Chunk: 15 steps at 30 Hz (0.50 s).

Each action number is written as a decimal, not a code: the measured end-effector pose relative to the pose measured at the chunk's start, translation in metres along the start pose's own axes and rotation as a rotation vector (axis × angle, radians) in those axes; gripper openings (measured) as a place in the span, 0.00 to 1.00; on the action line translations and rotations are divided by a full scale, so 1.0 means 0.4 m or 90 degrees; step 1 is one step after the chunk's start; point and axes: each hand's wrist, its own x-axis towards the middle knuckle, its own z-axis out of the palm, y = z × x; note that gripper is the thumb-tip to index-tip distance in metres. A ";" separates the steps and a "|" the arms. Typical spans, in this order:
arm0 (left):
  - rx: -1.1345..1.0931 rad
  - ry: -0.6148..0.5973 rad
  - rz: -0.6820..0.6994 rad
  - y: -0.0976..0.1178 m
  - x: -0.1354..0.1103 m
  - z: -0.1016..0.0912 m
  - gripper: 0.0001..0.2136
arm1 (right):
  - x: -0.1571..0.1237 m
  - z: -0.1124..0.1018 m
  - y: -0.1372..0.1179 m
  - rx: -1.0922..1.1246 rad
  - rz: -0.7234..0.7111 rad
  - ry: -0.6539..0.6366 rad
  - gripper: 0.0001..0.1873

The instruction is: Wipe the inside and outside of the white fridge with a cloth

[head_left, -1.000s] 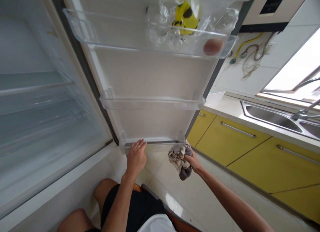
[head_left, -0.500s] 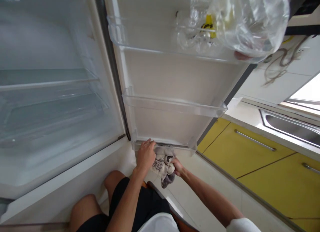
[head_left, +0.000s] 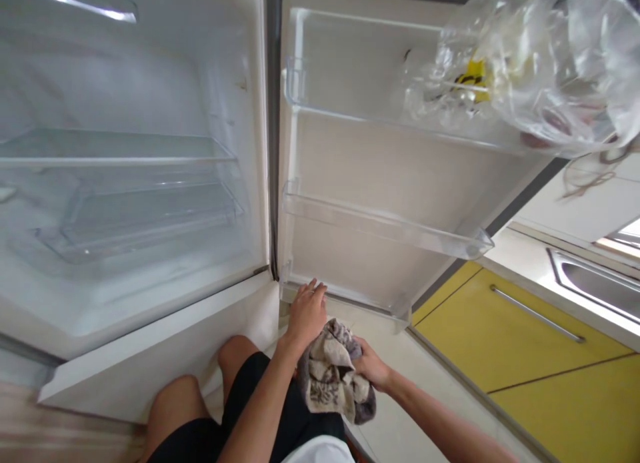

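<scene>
My right hand [head_left: 373, 364] is closed on a crumpled cloth [head_left: 333, 376], beige and grey-brown with a dark pattern, held above my lap. Its fingertips are partly hidden in the folds. My left hand [head_left: 307, 313] lies at the front rim of the lowest door shelf [head_left: 345, 299], with fingers stretched out over it and a ring on one finger; the thumb is hidden. Beside that hand, the cloth hangs just below the shelf. The fridge door [head_left: 350, 250] stands wide open in front of me.
On the left is the fridge interior with a glass shelf [head_left: 115, 146] and a clear drawer [head_left: 145, 216]. A middle door shelf [head_left: 380, 223] juts out. Clear plastic bags [head_left: 550, 76] hang over the upper door shelf [head_left: 350, 113]. Yellow cabinets [head_left: 505, 323] and a sink [head_left: 595, 283] stand right.
My right hand has drawn the cloth back from the lowest door shelf toward my lap. My left hand stays at that shelf. The view has shifted toward the left.
</scene>
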 end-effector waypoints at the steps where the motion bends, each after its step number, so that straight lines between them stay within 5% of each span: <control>1: 0.000 -0.001 0.007 -0.001 -0.001 0.001 0.19 | -0.034 -0.022 -0.039 -0.031 -0.025 0.003 0.21; 5: 0.005 -0.004 0.043 0.000 -0.006 0.001 0.18 | -0.157 -0.114 -0.198 -0.145 -0.128 0.102 0.21; 9: 0.019 -0.007 0.052 0.002 -0.015 0.007 0.15 | -0.214 -0.191 -0.300 -0.214 -0.327 0.342 0.25; 12: 0.013 0.001 0.067 -0.003 -0.022 0.015 0.15 | -0.176 -0.217 -0.337 -0.344 -0.479 0.547 0.24; 15: -0.010 0.009 0.078 -0.012 -0.028 0.018 0.15 | -0.072 -0.206 -0.359 -0.553 -0.596 0.590 0.30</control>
